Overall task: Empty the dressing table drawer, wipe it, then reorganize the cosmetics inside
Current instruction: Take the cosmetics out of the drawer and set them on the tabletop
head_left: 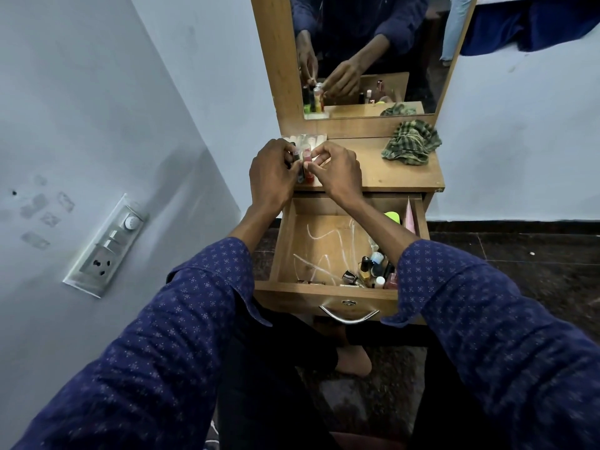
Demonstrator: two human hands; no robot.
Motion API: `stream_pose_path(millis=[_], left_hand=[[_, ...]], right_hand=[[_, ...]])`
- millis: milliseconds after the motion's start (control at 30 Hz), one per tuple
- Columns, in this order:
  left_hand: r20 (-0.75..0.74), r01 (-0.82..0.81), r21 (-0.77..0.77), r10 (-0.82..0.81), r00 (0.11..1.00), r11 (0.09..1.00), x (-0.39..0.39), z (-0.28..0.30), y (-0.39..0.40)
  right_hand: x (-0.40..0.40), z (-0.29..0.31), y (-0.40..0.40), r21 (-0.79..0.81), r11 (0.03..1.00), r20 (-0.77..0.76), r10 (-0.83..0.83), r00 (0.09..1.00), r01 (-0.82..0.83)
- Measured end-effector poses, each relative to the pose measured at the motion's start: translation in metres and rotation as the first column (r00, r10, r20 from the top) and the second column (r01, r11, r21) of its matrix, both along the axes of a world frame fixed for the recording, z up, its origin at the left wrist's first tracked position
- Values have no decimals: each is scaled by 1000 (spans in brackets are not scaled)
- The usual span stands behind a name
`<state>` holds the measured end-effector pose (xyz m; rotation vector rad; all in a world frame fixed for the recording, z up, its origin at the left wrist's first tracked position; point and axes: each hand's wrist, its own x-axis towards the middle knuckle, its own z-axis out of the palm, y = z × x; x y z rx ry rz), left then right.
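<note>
The wooden drawer [285, 248] of the dressing table is pulled open. Several nail polish bottles [370, 271] lie in its front right corner, with a lime green item [392, 217] and a pink tube [409, 216] at its right side. White scribble marks cross the drawer floor. Over the tabletop's left end, my left hand [271, 177] and my right hand [336, 172] meet around a cluster of small cosmetic bottles [306, 164]; both pinch bottles there. A clear organizer [305, 139] stands behind the hands.
A crumpled green checked cloth [410, 142] lies on the tabletop [389, 170] at the right rear. The mirror [367, 53] rises behind. A switch panel [107, 245] is on the left wall. My knees sit under the drawer's metal handle [349, 315].
</note>
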<state>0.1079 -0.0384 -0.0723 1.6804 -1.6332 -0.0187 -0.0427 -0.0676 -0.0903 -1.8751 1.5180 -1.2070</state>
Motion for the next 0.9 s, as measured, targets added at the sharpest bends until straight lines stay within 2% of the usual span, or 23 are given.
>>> stream_pose_path(millis=[167,300,433,567,667,733,900], left_hand=[[-32,7,-16,-7,999,1000,-2,0,9],[-115,64,-15,-65,991,998,-12,-8,28],[-132,223,106,-208,969,969,-26,-32,51],[-245,410,274,-349,904,870,-42,-63,70],[-329,471,392,-358,874,790,-56,-79,83],[-356,518,458,-385,852,723,-60,-85,88],[-270,525,574,-460,846,629,-61,-85,90]], right_hand=[[-7,-3,2,11,1000,-26,-10,1000,10],[-22,-1,10,-5,1000,-73,22,997,-22],[-52,-1,26,36,994,-175,111,978,-106],[-93,-7,57,144,962,-274,265,924,-233],[-123,-19,84,205,940,-307,325,894,-271],[-138,-30,100,214,940,-276,320,906,-266],[-149,-56,130,232,941,-111,277,954,-247]])
